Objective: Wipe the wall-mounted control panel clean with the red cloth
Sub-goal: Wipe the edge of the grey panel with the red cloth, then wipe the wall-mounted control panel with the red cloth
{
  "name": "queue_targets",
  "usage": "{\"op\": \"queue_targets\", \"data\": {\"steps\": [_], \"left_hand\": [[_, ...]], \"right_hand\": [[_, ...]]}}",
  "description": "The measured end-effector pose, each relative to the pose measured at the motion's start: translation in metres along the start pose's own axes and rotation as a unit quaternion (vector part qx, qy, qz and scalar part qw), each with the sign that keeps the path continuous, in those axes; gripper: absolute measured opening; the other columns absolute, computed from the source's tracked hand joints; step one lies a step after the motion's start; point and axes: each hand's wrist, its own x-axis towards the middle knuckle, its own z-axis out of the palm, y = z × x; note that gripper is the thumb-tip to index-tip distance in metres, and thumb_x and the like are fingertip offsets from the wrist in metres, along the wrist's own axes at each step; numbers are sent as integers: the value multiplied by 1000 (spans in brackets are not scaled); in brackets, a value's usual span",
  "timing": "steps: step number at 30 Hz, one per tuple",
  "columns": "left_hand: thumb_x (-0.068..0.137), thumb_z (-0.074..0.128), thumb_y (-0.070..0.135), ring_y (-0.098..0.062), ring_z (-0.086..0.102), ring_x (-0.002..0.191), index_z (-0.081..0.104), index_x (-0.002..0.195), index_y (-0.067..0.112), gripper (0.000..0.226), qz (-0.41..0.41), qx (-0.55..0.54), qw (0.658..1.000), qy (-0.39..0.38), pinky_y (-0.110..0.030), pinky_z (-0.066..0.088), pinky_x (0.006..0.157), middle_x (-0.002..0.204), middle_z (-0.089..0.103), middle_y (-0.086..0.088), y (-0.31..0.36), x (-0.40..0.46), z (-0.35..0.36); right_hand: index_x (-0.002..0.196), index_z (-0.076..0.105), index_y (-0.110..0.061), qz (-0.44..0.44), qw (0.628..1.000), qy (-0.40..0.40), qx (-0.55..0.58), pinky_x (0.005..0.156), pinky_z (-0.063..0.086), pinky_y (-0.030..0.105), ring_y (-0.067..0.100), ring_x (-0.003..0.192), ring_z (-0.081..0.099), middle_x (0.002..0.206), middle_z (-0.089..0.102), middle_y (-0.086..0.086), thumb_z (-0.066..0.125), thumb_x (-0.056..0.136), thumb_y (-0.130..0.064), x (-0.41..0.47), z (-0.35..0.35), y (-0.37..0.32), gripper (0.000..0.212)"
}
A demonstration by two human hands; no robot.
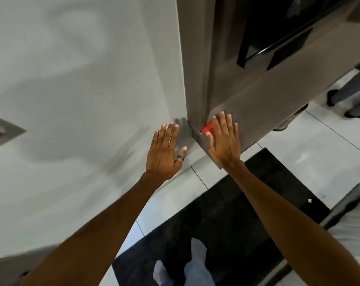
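My right hand [223, 139] lies flat, fingers spread, pressing the red cloth [207, 127] against the low part of a brushed-metal panel [257, 100] near its left corner. Only a small red patch of the cloth shows beyond my fingers. My left hand [164, 153], with a dark ring on the thumb, rests flat with fingers apart on the grey wall [82, 89] just left of that corner and holds nothing. A black glass section [274, 32] sits higher up on the metal panel.
A black mat [226, 223] lies on the white tiled floor [319, 153] below, with my socked feet [197, 248] on it. Another person's legs and dark shoes [352, 96] stand at the right. A grey frame [1, 131] juts in at the left edge.
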Motion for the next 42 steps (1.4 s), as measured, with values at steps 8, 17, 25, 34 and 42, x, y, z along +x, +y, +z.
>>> {"op": "queue_targets", "data": {"steps": [8,17,25,34,42], "left_hand": [[106,24,53,-34,15,158,25,162,7,72,2,-33,998,-57,-46,14,129,168,26,-15,-4,16,42],[108,28,48,-30,11,159,23,163,7,69,-8,-48,998,-48,-42,10,130,169,25,-13,-25,-43,19],[109,21,53,-30,6,160,23,163,7,71,-14,-32,997,64,-34,-2,131,171,18,-12,-79,-121,-59],[105,49,34,-29,2,160,21,163,5,70,-10,5,953,303,-45,4,132,172,15,-15,-171,-202,-238],[105,48,31,-32,2,159,26,158,-4,66,-62,81,870,482,-52,8,130,167,23,-23,-277,-318,-377]], "right_hand": [[162,28,-18,1,989,-111,-94,131,6,60,39,161,12,172,22,12,34,96,-78,37,66,50,89],[164,19,-17,64,986,-138,-67,131,3,60,39,161,5,173,15,12,75,87,-19,-10,56,15,95],[138,55,-8,362,753,-109,538,73,54,35,29,98,63,105,63,7,55,98,2,-88,20,-127,41],[144,51,-18,170,721,6,671,97,56,43,30,117,63,124,66,5,63,94,-1,-130,-54,-405,54],[159,35,-7,-204,828,242,462,134,17,38,27,161,16,170,29,13,50,86,5,-156,-83,-621,75]]}}
